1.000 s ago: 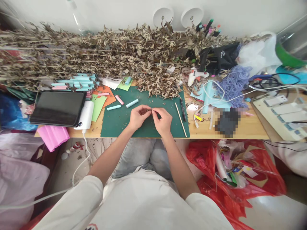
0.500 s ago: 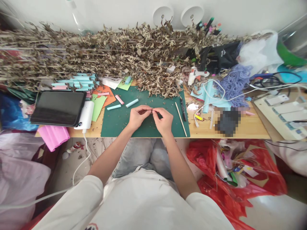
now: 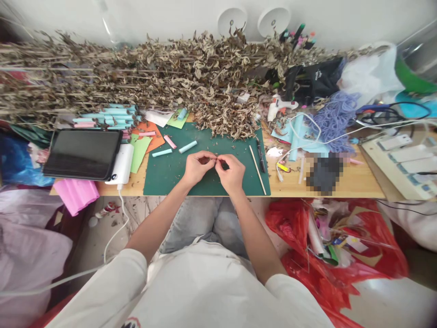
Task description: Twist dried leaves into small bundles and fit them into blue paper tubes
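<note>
Over the green cutting mat (image 3: 170,175), my left hand (image 3: 196,167) and my right hand (image 3: 232,172) meet fingertip to fingertip. Both are closed in a pinch on one small thin dark piece (image 3: 217,159), perhaps a bit of dried stem; it is too small to name for certain. A heap of dried leafy branches (image 3: 153,77) lies across the back of the table, its edge spilling onto the mat just beyond my hands.
Rolled paper tubes (image 3: 112,116) and coloured paper scraps (image 3: 146,141) lie left of the mat, beside a tablet (image 3: 82,154) and a white power bank (image 3: 120,165). A wooden stick (image 3: 257,169), pen (image 3: 260,155), glue gun (image 3: 280,107), purple cord (image 3: 332,120) and cables lie right. A red bag (image 3: 334,255) sits below.
My hands have stayed in place over the mat. The fingertips have drawn slightly closer together around the small piece.
</note>
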`<state>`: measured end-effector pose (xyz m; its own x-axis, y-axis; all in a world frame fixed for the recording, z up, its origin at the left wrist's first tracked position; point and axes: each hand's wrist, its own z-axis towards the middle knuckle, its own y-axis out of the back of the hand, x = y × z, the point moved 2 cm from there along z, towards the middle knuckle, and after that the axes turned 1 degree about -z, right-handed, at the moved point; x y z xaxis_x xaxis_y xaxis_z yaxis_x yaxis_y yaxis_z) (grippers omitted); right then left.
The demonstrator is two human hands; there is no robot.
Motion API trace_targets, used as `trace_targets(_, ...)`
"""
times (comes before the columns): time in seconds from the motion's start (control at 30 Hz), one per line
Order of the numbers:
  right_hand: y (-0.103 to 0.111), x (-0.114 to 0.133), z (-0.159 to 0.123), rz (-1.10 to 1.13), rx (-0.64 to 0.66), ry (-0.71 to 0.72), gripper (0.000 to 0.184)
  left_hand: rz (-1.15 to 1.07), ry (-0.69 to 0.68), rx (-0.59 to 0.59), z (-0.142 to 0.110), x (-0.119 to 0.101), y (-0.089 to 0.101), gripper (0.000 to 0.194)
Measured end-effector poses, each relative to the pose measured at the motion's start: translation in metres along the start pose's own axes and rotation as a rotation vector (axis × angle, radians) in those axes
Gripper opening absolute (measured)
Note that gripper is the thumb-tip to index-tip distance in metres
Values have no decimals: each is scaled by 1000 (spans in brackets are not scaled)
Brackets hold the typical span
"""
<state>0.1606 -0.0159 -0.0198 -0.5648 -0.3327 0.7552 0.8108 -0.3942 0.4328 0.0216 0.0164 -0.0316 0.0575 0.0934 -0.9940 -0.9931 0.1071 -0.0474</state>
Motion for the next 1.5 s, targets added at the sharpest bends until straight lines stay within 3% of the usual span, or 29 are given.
trace_targets(0.53, 2, 2, 0, 29, -93, 27, 12, 24, 12, -69, -4, -3, -7, 14)
trace_targets(0.77, 6, -7, 1, 68, -154, -126, 10, -7, 36, -120, -3, 0, -3, 16)
trace_targets(1.17, 5, -2, 3, 48, -36, 9, 19, -88, 38, -68, -2, -1, -2, 21)
trace_targets(1.5, 3, -4, 2, 108, -13, -45, 14, -52, 34, -34, -2, 0, -3, 21)
